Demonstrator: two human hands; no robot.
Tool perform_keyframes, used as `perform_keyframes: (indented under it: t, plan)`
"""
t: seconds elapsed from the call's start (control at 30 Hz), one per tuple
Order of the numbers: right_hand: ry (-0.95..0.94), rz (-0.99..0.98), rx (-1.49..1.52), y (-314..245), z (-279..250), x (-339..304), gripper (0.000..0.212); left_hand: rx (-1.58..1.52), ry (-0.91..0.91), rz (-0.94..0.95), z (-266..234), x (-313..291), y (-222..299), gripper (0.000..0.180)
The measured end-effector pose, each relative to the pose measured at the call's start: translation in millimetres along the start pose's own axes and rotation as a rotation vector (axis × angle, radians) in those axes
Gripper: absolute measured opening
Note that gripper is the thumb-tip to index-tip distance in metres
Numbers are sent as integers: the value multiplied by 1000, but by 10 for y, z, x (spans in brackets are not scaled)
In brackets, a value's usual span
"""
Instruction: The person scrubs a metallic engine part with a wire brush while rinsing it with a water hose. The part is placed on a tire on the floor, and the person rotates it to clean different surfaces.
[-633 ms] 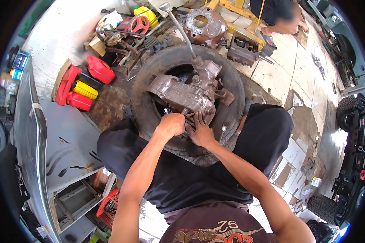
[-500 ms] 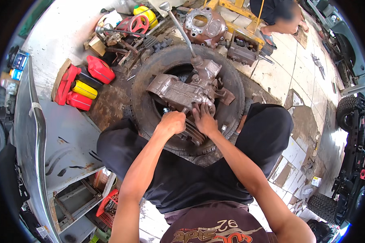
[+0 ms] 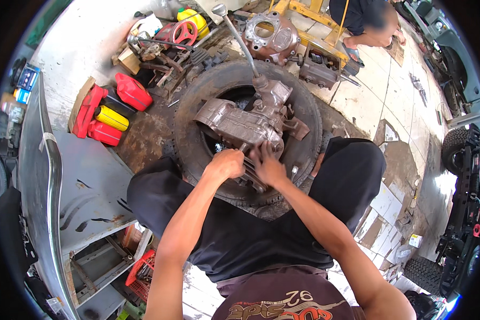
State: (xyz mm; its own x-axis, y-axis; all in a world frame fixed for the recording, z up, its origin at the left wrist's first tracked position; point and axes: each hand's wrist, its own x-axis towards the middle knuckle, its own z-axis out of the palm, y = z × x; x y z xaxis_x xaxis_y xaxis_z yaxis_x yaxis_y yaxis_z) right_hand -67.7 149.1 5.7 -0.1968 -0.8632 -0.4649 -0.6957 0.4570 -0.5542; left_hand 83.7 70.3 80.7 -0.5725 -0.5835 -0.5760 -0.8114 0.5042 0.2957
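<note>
A greasy metal gearbox housing (image 3: 234,121) with a long gear lever (image 3: 239,42) lies across a worn tyre (image 3: 189,106) between my knees. My left hand (image 3: 227,163) is closed in a fist at the housing's near side, around a short metal rod (image 3: 244,148) whose end shows above the fingers; the rest is hidden in the fist. Just beside it, my right hand (image 3: 268,165) reaches to the near face of the housing with fingers stretched out and partly smeared by motion. Below both hands a ribbed metal part (image 3: 253,178) shows.
Red oil bottles (image 3: 135,92) and a yellow one (image 3: 112,118) lie at the left, near a grey metal panel (image 3: 90,176). Beyond the tyre are a bell-shaped casing (image 3: 274,40) and an opened gearbox (image 3: 320,69). Another person (image 3: 365,24) crouches at the far right.
My right hand's fingers have shifted slightly down and to the left over the housing and are now blurred. The housing looks shifted a few pixels; my left hand keeps its grip.
</note>
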Motion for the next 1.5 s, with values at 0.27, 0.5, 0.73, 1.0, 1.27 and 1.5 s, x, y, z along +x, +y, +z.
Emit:
perform_keyframes:
  t: [0.27,0.5,0.73,1.0,1.27,1.5]
  plan:
    - [99,-122,96,362,254,256,88,27,-5,22,20,74,21,30]
    - [99,-120,44,297,316,90,93,8,131,36,120,-34,6,27]
    - [109,-80,76,330,455,163,93,-10,92,51,65,-37,41,31]
    - [45,98,91,25,280,20,90,-28,13,11,181,43,-108,43]
    - [73,78,-12,-15,49,51,83,-58,113,31,267,-61,-248,48]
    - [-23,86,-263,357,-378,438,67,-62,209,21,275,-135,-248,40]
